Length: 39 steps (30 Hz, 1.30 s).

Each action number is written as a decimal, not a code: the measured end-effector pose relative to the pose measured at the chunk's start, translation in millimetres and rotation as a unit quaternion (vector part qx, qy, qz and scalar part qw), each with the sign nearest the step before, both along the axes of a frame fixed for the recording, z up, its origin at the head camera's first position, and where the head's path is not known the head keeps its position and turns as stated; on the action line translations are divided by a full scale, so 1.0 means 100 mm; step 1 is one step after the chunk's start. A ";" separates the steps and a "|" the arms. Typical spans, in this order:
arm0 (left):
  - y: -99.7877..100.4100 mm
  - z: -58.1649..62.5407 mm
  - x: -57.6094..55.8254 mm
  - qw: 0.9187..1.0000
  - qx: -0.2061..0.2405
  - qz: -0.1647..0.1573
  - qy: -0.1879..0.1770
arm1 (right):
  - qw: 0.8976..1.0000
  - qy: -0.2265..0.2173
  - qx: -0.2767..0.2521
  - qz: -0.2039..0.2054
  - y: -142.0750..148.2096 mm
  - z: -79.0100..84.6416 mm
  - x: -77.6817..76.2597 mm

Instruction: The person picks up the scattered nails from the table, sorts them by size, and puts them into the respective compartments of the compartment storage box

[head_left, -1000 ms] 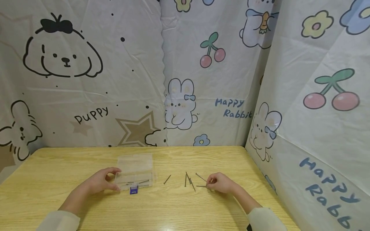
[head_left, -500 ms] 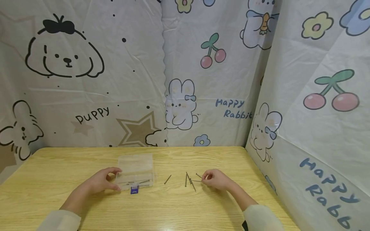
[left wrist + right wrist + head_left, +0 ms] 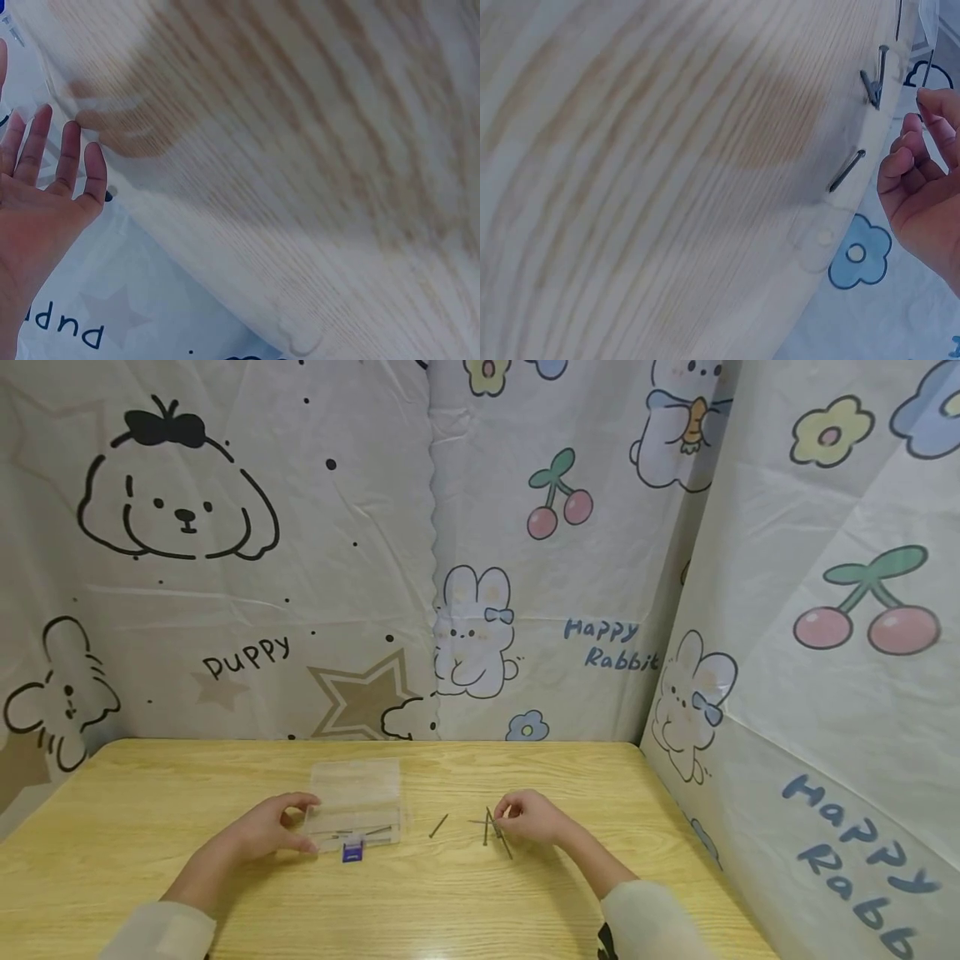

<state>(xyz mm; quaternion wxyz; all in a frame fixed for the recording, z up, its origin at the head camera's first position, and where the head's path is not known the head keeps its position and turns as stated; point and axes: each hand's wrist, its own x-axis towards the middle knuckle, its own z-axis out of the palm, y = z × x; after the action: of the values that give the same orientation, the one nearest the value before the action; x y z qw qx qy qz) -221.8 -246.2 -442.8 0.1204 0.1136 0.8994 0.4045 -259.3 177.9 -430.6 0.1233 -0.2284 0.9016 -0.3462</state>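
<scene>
My left hand (image 3: 273, 827) holds the left end of a clear plastic box (image 3: 356, 781), thumb at its front corner and forefinger further back. The lid stands open, and a few nails (image 3: 375, 832) lie inside. In the left wrist view the other fingers (image 3: 69, 154) are stretched out. My right hand (image 3: 531, 818) pinches a thin nail (image 3: 928, 69) between thumb and forefinger, its shaft pointing left toward the box. Just below this hand, several loose nails (image 3: 486, 828) lie crossed on the table. One separate nail (image 3: 438, 825) lies between them and the box.
A blue latch (image 3: 352, 852) sticks out at the box's front. The wood-grain table (image 3: 420, 910) ends at a printed cloth (image 3: 360, 610) behind, and another cloth wall (image 3: 847, 710) stands along the right side. Another nail (image 3: 847, 171) shows in the right wrist view.
My right hand has moved left with a nail, from the right of the loose nails to just over them. The left hand stays at the box. The head view has shifted slightly.
</scene>
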 end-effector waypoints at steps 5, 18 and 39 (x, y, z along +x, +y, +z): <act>0.01 0.02 0.01 1.000 0.003 -0.005 0.000 | 1.000 -0.002 -0.002 0.005 -0.15 0.00 -0.01; 0.00 0.03 0.01 1.000 0.005 -0.008 0.002 | 1.000 0.001 0.000 0.014 -0.56 0.04 -0.03; 0.00 0.00 -0.01 1.000 0.012 0.000 -0.010 | 1.000 0.025 -0.001 0.017 -0.96 0.02 -0.02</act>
<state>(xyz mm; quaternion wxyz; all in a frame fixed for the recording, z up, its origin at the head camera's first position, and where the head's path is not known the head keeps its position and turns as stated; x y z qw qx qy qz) -222.4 -246.6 -442.8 0.1278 0.1110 0.8935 0.4159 -260.8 81.7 -428.5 0.1060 -0.2523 0.9002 -0.3387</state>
